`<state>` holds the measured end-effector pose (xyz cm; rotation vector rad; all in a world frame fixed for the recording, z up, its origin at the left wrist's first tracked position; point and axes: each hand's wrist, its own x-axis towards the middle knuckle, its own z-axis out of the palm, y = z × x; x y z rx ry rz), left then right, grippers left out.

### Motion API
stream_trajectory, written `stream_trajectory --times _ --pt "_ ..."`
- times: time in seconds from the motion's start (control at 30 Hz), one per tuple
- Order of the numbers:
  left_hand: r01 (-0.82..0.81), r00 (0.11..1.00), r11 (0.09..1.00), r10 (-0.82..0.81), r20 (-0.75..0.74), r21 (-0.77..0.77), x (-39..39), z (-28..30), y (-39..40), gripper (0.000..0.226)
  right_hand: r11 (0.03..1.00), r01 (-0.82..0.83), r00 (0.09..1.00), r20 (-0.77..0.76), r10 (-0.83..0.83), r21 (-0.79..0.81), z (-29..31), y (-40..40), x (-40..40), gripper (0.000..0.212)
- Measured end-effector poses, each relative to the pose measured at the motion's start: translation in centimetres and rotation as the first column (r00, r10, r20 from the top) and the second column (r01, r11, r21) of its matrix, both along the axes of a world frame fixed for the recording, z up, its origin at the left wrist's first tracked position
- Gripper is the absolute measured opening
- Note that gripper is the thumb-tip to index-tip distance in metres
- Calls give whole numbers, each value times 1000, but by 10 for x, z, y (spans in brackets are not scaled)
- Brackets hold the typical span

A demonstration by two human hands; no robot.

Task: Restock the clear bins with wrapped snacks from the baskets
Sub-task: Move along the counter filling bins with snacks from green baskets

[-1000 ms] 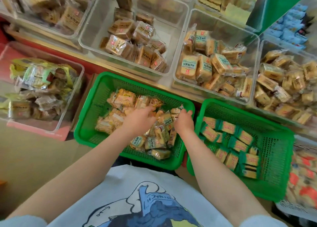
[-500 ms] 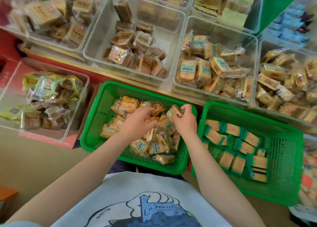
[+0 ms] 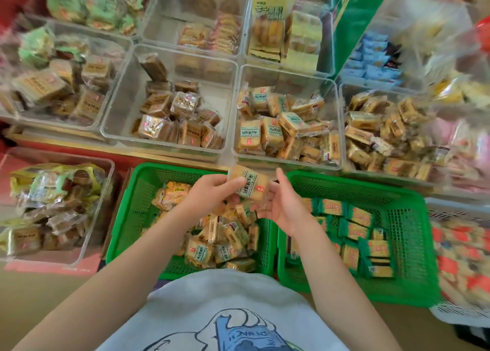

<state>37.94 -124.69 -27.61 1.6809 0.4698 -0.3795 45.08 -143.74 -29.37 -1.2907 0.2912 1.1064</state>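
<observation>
My left hand [image 3: 209, 195] pinches a wrapped snack [image 3: 248, 182] with a green label, held up over the far rim of the left green basket [image 3: 138, 212]. My right hand [image 3: 287, 207] is at the packet's right end, thumb up and fingers curled under it. Below my hands the basket holds several more of the same packets [image 3: 225, 236]. Just beyond the packet stands a clear bin [image 3: 291, 72] filled with matching green-label snacks [image 3: 273, 130]. The right green basket [image 3: 408, 234] holds green-edged orange packets.
A clear bin of brown snacks [image 3: 124, 106] sits left of the matching bin, and another clear bin [image 3: 342, 127] sits on its right. A low clear bin [image 3: 108, 170] is at the left. A white basket [image 3: 456, 313] is at the far right.
Both hands rose out of the left green basket with a packet, which now sits above the basket's far rim. The view tilted up toward the shelf bins.
</observation>
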Motion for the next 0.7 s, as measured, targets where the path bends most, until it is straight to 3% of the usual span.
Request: stream_trajectory --times 0.1,0.17,0.23,0.3,0.37,0.43,0.5,0.57,0.7 --pt "9 1000 1000 -9 -29 -13 8 6 -1 47 997 -74 983 168 78 -33 3 2 6 52" --pt "-41 999 997 41 0 59 14 5 -2 44 989 -84 963 244 112 -121 6 5 14 48" --pt "-130 989 941 102 105 312 18 -2 -1 42 985 16 969 246 27 -172 13 10 26 42" --pt "-116 986 810 26 162 575 21 -10 8 56 967 170 965 230 -125 -189 26 18 44 37" --pt "43 993 710 -108 48 703 21 -20 17 72 952 270 939 259 -227 -144 39 30 67 30" --pt "196 977 666 -195 -86 720 17 -32 22 83 946 316 911 303 -280 -78 44 47 90 28" --pt "262 961 663 -242 -131 701 10 -40 24 86 939 310 909 337 -247 -148 40 60 99 28" --pt "274 957 653 -254 -136 706 6 -42 27 86 936 253 927 336 -163 -245 32 66 94 20" --pt "268 959 645 -251 -133 715 7 -38 32 86 960 189 942 314 -118 -207 18 60 60 16"
